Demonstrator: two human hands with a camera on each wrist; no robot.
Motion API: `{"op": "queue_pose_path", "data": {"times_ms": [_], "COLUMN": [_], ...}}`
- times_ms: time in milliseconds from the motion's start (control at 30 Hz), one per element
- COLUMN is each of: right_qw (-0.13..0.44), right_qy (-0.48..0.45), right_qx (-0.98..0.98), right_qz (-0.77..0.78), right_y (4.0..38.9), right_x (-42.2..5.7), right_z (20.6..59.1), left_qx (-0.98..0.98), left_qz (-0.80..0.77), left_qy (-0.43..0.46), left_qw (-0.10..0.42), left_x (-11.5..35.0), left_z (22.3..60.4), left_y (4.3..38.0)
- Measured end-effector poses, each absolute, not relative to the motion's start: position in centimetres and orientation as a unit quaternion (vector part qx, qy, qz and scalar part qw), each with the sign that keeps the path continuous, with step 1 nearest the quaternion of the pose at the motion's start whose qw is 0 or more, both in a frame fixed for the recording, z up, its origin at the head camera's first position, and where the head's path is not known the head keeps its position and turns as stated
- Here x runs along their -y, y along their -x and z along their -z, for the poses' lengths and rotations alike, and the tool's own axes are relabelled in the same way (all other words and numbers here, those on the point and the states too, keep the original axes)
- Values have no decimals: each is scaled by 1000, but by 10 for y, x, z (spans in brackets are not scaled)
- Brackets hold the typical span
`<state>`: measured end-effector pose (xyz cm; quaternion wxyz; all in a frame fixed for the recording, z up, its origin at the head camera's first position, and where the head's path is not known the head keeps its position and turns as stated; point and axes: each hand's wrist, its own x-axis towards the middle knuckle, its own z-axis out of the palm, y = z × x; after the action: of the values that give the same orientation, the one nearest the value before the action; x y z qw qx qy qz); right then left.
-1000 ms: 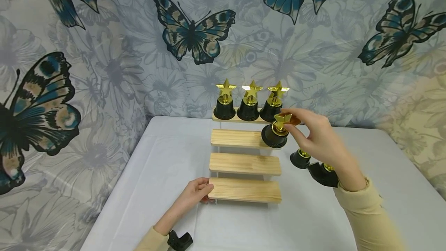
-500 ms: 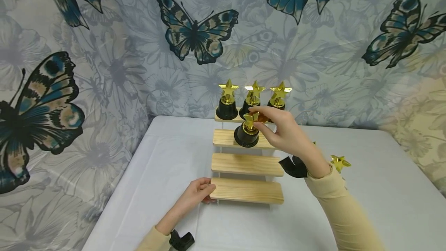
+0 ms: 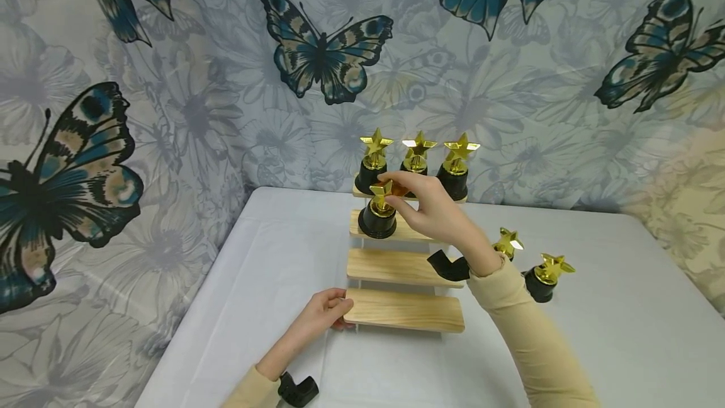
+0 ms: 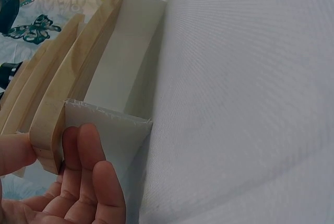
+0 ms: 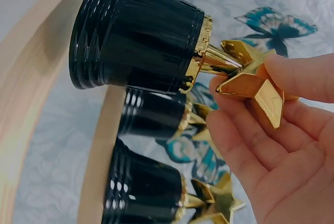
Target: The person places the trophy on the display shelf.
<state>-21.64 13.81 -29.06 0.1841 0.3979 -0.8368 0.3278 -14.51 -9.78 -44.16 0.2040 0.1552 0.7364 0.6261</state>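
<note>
While left grip (image 3: 320, 312) pinches front shelf (image 3: 404, 311), right grip (image 3: 426, 208) pinches trophy (image 3: 382, 206) by star (image 3: 381, 189) (black base (image 3: 377, 223) below grip).

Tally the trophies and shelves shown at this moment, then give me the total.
Trophies: 6 (3 on the top shelf, 1 in the right hand, 2 on the table)
Shelves: 4
Total: 10

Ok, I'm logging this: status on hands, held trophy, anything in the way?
Right hand pinches gold-star trophy at second-highest shelf; contact unclear. Left hand grips bottom shelf. No obstruction visible.
</note>
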Motion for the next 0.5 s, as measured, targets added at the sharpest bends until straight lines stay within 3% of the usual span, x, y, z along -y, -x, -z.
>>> {"op": "queue_pose_path", "data": {"times_ms": [500], "right_qw": [152], "right_qy": [-390], "right_qx": [841], "right_qz": [-343], "right_y": [229], "right_x": [-124], "right_z": [299], "left_qx": [-733], "left_qz": [-630], "left_qy": [-153], "left_qw": [203], "left_x": [97], "left_z": [478], "left_y": [159]}}
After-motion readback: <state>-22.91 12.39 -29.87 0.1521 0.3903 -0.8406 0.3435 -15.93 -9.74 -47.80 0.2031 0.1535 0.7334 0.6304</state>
